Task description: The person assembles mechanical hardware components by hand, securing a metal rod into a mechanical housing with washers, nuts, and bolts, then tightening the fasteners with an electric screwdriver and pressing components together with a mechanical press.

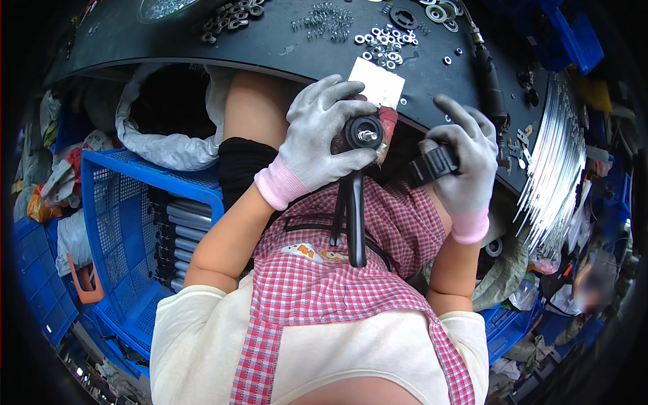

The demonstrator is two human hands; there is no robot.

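Cream shirt (337,344) and pink checked apron (324,290) lie nearest to the camera, since it looks down from the head of the person; above them the two hands, in grey gloves with pink cuffs, are apart from each other, and each is closed on something black; the left hand (320,128) wraps the round head of a black stand (356,223), with thumb on the near side and fingers on the far side; this grip probably serves to keep the head steady and its face free, because the metal screw (366,135) in its middle is turned to the eyes; two dark legs hang from the head in front of the apron, so they seem not to disturb the fingers; the right hand (472,162) pinches a ribbed black piece (433,165), well apart from the stand, with some fingers raised; what is under its fingertips I cannot tell; beyond the hands is the dark desk (175,47), where springs (324,23) and small metal rings (388,46) lie in separate heaps, perhaps to make each kind easy to pick; a white card (374,81) lies at the near edge; thin metal rods (555,155) are bundled at the right, maybe to leave the middle for small parts; at the left a blue crate (94,158) contains silver tubes (192,229), lying side by side, presumably to save room
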